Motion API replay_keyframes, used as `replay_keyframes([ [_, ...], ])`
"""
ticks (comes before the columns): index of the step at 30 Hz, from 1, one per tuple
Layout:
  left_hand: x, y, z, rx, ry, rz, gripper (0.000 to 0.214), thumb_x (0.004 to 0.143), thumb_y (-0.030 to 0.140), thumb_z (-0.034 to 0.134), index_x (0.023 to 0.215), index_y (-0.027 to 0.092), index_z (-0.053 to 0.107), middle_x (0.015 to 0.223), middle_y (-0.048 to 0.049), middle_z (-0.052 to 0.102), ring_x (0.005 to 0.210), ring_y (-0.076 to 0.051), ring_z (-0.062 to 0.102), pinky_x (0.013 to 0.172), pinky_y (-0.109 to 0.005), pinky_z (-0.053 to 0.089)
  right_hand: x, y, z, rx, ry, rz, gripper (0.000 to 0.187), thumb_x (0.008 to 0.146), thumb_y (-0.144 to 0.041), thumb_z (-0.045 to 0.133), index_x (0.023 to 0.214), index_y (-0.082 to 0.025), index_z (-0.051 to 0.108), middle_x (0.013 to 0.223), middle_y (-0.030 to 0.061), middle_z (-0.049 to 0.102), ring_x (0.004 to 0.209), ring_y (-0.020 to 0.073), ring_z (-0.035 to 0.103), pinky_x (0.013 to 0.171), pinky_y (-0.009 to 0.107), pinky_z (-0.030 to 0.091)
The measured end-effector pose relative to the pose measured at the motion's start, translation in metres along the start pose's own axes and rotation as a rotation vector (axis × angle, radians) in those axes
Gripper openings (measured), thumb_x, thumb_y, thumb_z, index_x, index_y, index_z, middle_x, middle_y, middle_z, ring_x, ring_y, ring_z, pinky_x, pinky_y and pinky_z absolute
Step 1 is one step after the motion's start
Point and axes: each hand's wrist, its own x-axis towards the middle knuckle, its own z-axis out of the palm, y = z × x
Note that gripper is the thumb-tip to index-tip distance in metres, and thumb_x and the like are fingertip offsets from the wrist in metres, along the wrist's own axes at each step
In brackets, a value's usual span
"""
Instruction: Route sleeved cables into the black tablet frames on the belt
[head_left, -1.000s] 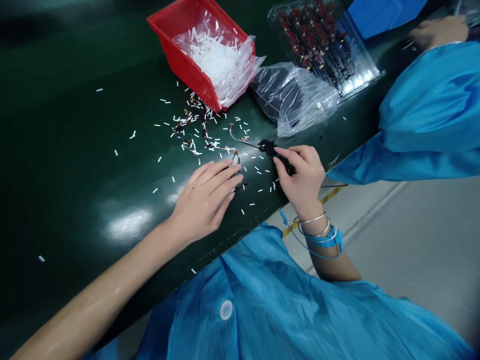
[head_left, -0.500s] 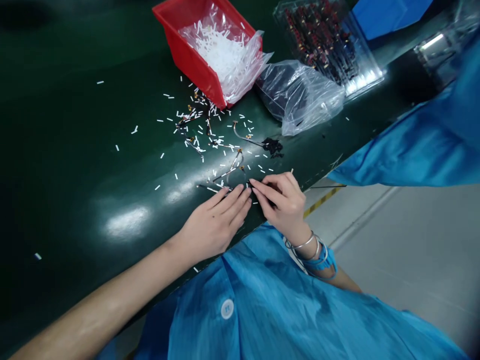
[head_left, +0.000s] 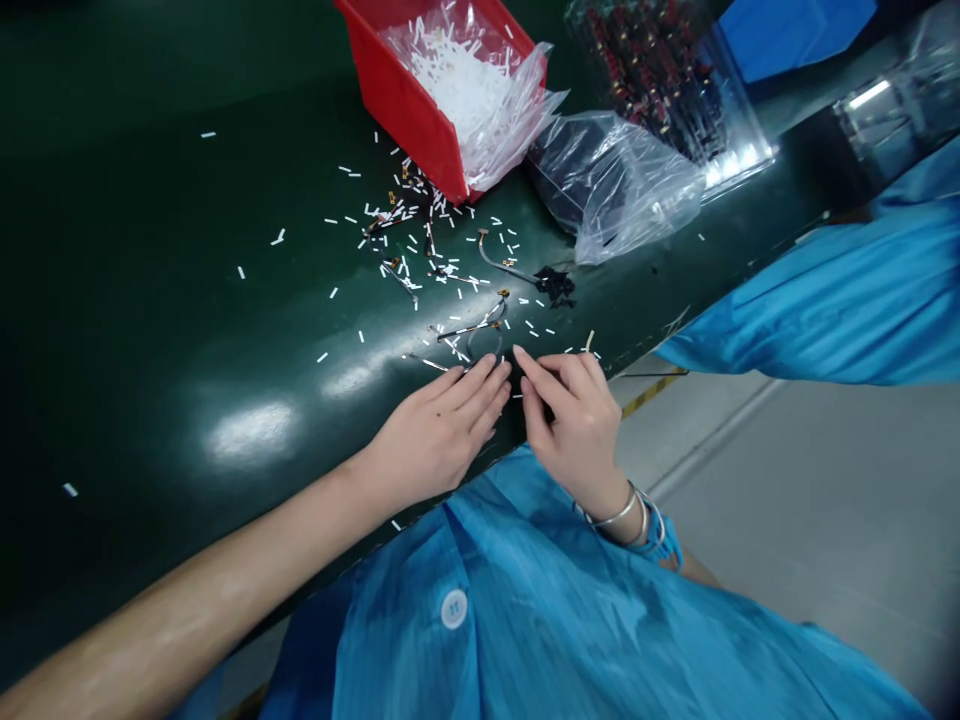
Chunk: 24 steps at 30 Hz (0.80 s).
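Observation:
My left hand lies flat on the dark green table with its fingers stretched out. Beneath its fingertips runs the end of a thin flex cable; the covered part is hidden. Just to the right, my right hand has its thumb and index finger apart, with nothing visible between them. A small pale strip shows beside its bent fingers; whether they hold it I cannot tell. Beyond the fingertips lie more flex cables with copper-coloured ends, among scattered short white strips. A black crumpled clump sits farther back.
A red bin holds a plastic bag of white strips. Right of it are a clear bag, a clear tray of dark red and black parts, and a blue container. Another person's blue sleeve is at right.
My right thumb and index finger have parted from a pinch and drawn slightly away from my left fingertips. My left hand stays flat. The whole view has shifted a little.

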Motion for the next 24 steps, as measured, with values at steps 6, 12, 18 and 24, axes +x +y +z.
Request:
replay_keyframes([
  [6, -0.001, -0.001, -0.001, -0.031, 0.083, 0.030, 0.034, 0.092, 0.013, 0.041, 0.117, 0.000, 0.060, 0.127, -0.0197, 0.059, 0.127, -0.028, 0.050, 0.103, -0.040, 0.045, 0.000, 0.005, 0.005, 0.166, 0.008, -0.032, 0.035, 0.087, -0.007, 0.047, 0.109, -0.024, 0.069, 0.080, 0.0050, 0.057, 0.075, 0.0175, 0.048, 0.064, 0.031, 0.046],
  [12, -0.005, -0.003, -0.004, -0.078, 0.175, 0.032, 0.032, 0.089, 0.007, 0.043, 0.117, -0.001, 0.056, 0.120, -0.0218, 0.063, 0.123, -0.029, 0.054, 0.097, -0.042, 0.051, 0.000, 0.007, 0.005, 0.311, 0.017, 0.022, 0.033, 0.088, -0.009, 0.049, 0.107, -0.025, 0.069, 0.080, 0.0032, 0.059, 0.075, 0.0157, 0.052, 0.065, 0.032, 0.048],
  [18, 0.008, -0.003, -0.012, -0.028, 0.246, -0.059, 0.029, 0.087, 0.010, 0.049, 0.114, 0.006, 0.059, 0.117, -0.0157, 0.066, 0.113, -0.028, 0.061, 0.092, -0.041, 0.051, 0.022, 0.049, 0.007, 0.156, 0.253, 0.194, 0.012, 0.085, -0.019, 0.060, 0.087, -0.024, 0.071, 0.077, 0.0005, 0.063, 0.074, 0.0153, 0.058, 0.063, 0.031, 0.049],
  [24, 0.027, -0.001, -0.006, 0.054, 0.077, -0.159, 0.040, 0.093, 0.026, 0.042, 0.120, 0.002, 0.058, 0.130, -0.0211, 0.057, 0.120, -0.033, 0.055, 0.095, -0.046, 0.045, 0.036, 0.080, 0.021, -0.056, 0.286, 0.197, 0.012, 0.084, -0.023, 0.060, 0.075, -0.023, 0.068, 0.073, 0.0002, 0.060, 0.074, 0.0178, 0.055, 0.064, 0.035, 0.047],
])
